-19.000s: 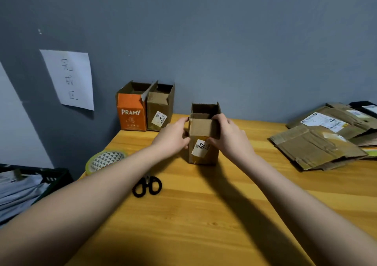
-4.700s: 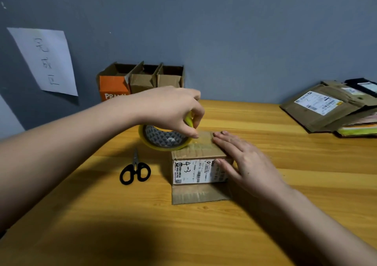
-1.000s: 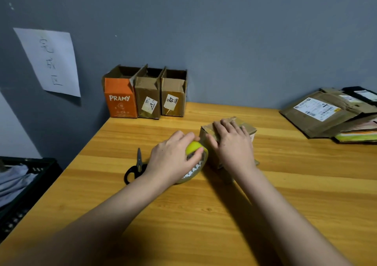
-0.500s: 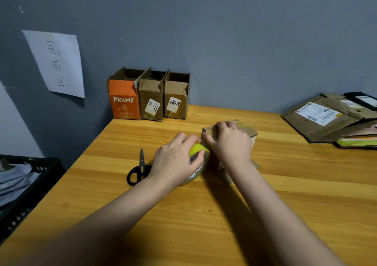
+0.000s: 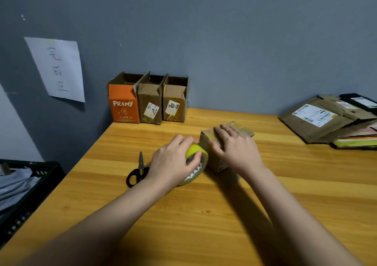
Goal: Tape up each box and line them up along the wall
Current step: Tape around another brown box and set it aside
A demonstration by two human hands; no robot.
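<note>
Gripping the tape roll (image 5: 196, 163), the left hand (image 5: 173, 161) has fingers curled over the yellow rim, thumb side near; the roll stands on edge, leaning against the left near face of the cardboard box (image 5: 216, 159), its hole facing near-right. The right hand (image 5: 236, 147) lies flat on top of the box, fingers fairly straight and spread, pointing far-left, pressing down and holding nothing. The box sits near the middle of the wooden table (image 5: 204, 214), turned at an angle to the table edges; its long axis runs from near-left to far-right, 1 corner pointing toward the near side. Shiny tape shows on its top by the fingers. How far the tape strip runs is hidden under the hands.

Black-handled scissors (image 5: 136, 172) lie flat just left of the left hand, blades closed and pointing far, toward the wall (image 5: 224, 41).

3 upright boxes stand in a row touching the wall at the far left corner: an orange box (image 5: 123, 107) marked PRAMY, then a brown box (image 5: 150, 107), then a second brown box (image 5: 174, 106) with a 07 label. All 3 touch side to side, top flaps open.

A stack of flattened cartons (image 5: 326, 120) lies at the far right. A paper sheet (image 5: 58, 69) with handwriting hangs on the wall at left. A black crate (image 5: 30, 194) sits off the table's left edge.
</note>
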